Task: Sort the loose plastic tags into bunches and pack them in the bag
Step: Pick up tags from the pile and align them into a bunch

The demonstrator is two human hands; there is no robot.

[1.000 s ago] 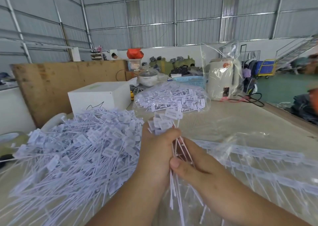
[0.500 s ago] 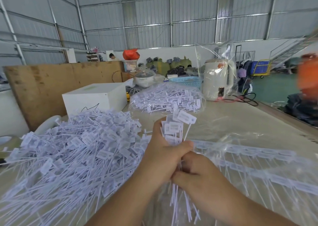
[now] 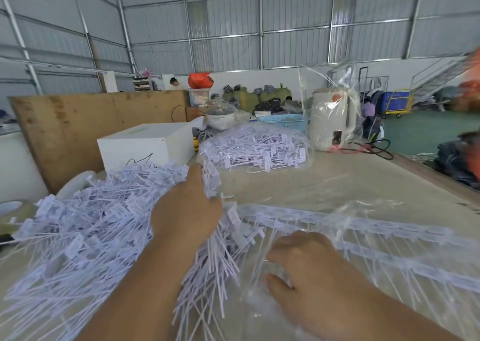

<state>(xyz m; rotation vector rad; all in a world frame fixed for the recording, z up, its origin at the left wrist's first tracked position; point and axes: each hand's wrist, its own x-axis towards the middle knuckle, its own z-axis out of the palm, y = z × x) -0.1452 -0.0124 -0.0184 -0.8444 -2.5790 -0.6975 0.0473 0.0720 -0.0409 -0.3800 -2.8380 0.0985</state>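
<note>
Loose white tags (image 3: 78, 236) heaped left; clear bag (image 3: 376, 236) of tags lies right.

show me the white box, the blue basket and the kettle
white box (image 3: 135, 150): head view, front face.
blue basket (image 3: 285, 123): head view, perforated front wall.
kettle (image 3: 330, 118): head view, cream body, above the base.
</note>
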